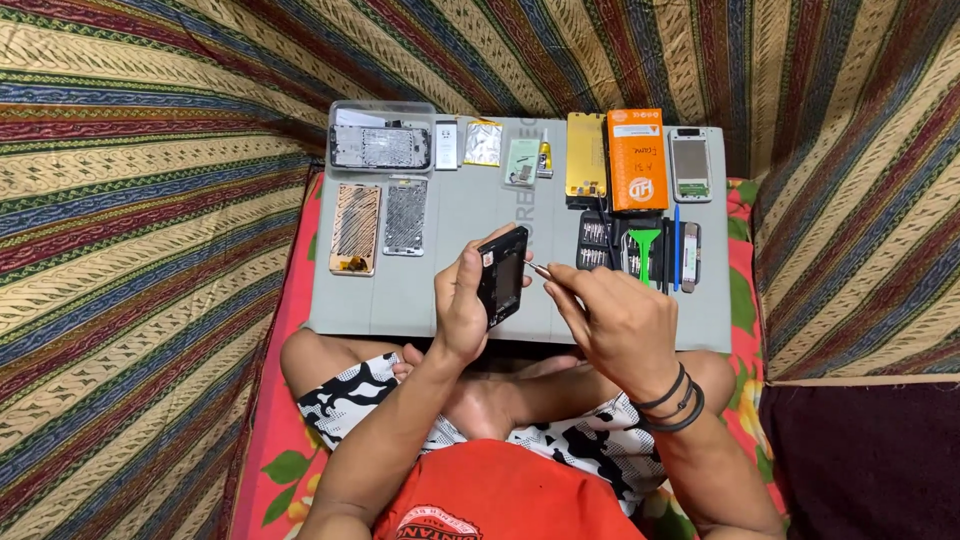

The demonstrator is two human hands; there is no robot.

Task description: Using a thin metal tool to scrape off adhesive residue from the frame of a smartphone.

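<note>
Head view, looking straight down: nearest the camera, crossed legs in black-and-white patterned shorts (600, 440) are seen, with a grey work mat (450, 300) laid just beyond the knees, where the counter would be, so that everything sits within arm's reach.

Above the near edge of the mat, a black phone frame (502, 275) is gripped by the left hand (462, 300), fingers wrapped round one long side and the thumb on the other. It is held tilted, its open side turned toward the right hand, apparently so that the inside can be reached. The right hand (615, 320), dark bands on its wrist, is closed in a pinch on a thin metal tool (541, 270), whose tip is brought up to the frame's edge; whether tip and frame touch cannot be told at this size.

Just beyond the right hand, a set of small tools (640, 252) is laid out, with a green pry tool and a blue stick among them, kept close to the working hand.

To the left, two flat phone plates (380, 222) are laid side by side, apart from the tools.

Along the far edge, parts are lined up in a row: a clear tray holding a phone body (381, 145), small packets, a glue tube (544, 158), a yellow panel (585, 155), an orange box (637, 160) and a pale phone back (690, 163). Striped cloth (140, 200) is spread all round.
</note>
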